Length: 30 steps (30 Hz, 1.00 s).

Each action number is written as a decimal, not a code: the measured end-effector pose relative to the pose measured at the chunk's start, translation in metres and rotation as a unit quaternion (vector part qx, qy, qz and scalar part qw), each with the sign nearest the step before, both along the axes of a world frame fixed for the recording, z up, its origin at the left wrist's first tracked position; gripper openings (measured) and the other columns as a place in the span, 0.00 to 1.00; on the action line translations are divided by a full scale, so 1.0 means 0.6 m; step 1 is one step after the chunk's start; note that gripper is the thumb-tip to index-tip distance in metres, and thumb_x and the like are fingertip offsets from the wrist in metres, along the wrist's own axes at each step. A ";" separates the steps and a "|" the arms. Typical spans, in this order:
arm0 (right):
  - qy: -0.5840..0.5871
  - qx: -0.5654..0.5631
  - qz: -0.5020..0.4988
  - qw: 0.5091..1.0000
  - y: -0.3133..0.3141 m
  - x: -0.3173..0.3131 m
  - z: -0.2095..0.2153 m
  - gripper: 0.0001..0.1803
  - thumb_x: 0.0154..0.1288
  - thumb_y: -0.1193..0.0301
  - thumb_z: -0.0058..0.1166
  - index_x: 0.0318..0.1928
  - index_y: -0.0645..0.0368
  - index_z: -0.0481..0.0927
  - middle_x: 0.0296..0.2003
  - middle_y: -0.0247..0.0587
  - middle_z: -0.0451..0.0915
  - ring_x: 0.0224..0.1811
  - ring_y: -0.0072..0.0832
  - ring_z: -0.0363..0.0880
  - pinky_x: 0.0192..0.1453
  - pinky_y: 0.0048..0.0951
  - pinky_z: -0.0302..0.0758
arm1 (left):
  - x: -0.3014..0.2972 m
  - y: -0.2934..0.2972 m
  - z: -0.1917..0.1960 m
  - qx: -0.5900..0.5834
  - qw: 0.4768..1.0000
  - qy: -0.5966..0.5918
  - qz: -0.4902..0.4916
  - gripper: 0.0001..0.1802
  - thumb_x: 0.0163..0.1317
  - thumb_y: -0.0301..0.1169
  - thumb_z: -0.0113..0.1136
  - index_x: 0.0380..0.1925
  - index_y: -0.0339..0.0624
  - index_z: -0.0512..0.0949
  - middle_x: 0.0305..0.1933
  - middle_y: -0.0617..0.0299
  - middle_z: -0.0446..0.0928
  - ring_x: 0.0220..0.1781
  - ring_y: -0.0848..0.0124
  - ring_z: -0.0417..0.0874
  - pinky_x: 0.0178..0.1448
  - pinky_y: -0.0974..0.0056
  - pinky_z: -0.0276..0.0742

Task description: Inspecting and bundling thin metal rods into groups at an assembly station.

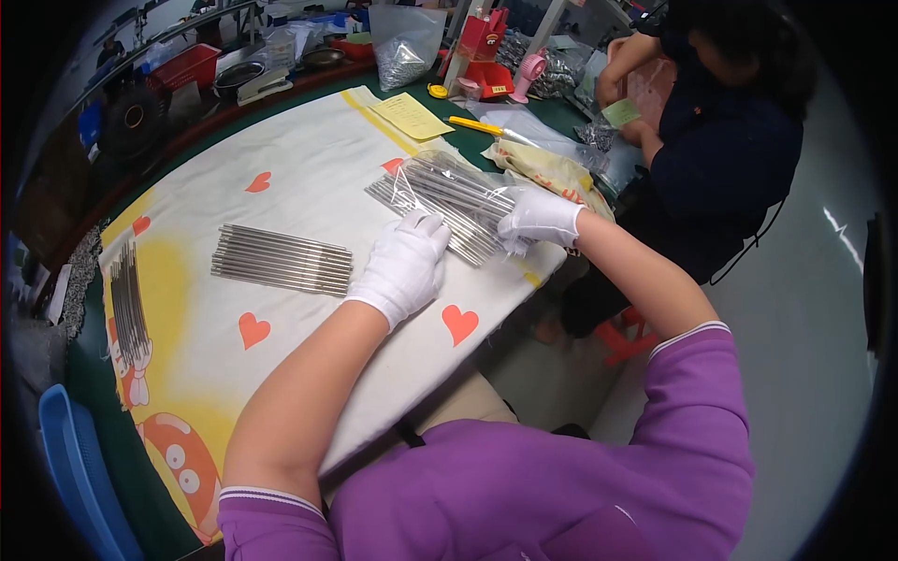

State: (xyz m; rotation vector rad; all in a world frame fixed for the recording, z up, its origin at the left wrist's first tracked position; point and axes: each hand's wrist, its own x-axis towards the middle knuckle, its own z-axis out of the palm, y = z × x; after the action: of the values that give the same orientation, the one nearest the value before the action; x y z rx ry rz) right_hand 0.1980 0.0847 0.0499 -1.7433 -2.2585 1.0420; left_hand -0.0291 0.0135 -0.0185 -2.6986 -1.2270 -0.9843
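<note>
Both my hands wear white gloves. A bundle of thin silvery metal rods (426,201), partly in a clear plastic bag (458,173), lies slantwise on the cloth-covered table. My left hand (404,264) has its fingers curled against the near side of the rods. At the right end of the bundle, my right hand (543,220) is closed on the bag, its thumb low and the fingertips partly hidden by plastic. Left of my left hand lies a flat row of metal rods (281,260). Another stack of rods (129,304) lies at the table's left edge.
A yellow paper slip (412,116), a yellow-handled cutter (477,125) and a patterned cloth (547,168) lie beyond the bundle. Blue basket (84,477) stands at lower left. A co-worker (730,140) sits at the right. Bagged metal parts (404,61) stand at the back.
</note>
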 end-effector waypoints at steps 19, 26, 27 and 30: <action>0.500 -0.358 -0.142 0.776 -0.297 0.119 -0.038 0.08 0.61 0.78 0.48 0.41 0.59 0.71 0.29 0.33 0.73 0.26 0.19 0.73 0.29 0.19 0.73 | 0.190 -0.057 0.064 0.179 0.957 0.071 -0.217 0.20 0.53 0.31 0.54 0.49 0.46 0.73 0.55 0.56 0.73 0.64 0.55 0.69 0.70 0.43 0.60; 0.337 -0.325 -0.167 0.868 -0.379 0.154 0.057 0.22 0.49 0.76 0.53 0.48 0.64 0.68 0.28 0.36 0.75 0.21 0.24 0.77 0.25 0.24 0.75 | 0.257 -0.091 0.084 0.226 0.912 0.018 -0.343 0.08 0.47 0.36 0.56 0.20 0.48 0.68 0.20 0.65 0.66 0.22 0.68 0.72 0.32 0.63 0.72; 0.320 -0.330 -0.177 0.870 -0.388 0.145 0.085 0.23 0.48 0.77 0.53 0.49 0.66 0.68 0.29 0.38 0.77 0.21 0.24 0.77 0.24 0.25 0.76 | 0.253 -0.099 0.097 0.246 0.907 0.001 -0.342 0.09 0.46 0.37 0.58 0.20 0.49 0.69 0.19 0.67 0.66 0.21 0.69 0.72 0.24 0.64 0.66; 0.300 -0.366 -0.171 0.864 -0.397 0.137 0.151 0.24 0.50 0.83 0.51 0.51 0.66 0.68 0.38 0.43 0.79 0.27 0.28 0.81 0.30 0.29 0.82 | 0.241 -0.125 0.136 0.266 0.911 -0.032 -0.312 0.09 0.44 0.37 0.59 0.18 0.50 0.69 0.19 0.68 0.66 0.21 0.71 0.72 0.23 0.64 0.65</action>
State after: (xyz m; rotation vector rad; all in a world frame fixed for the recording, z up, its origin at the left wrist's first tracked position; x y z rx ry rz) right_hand 0.2799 -0.1533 0.1403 -1.5761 -1.1782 2.1401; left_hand 0.1154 -0.0615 0.0629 -2.6130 -0.0134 -1.2280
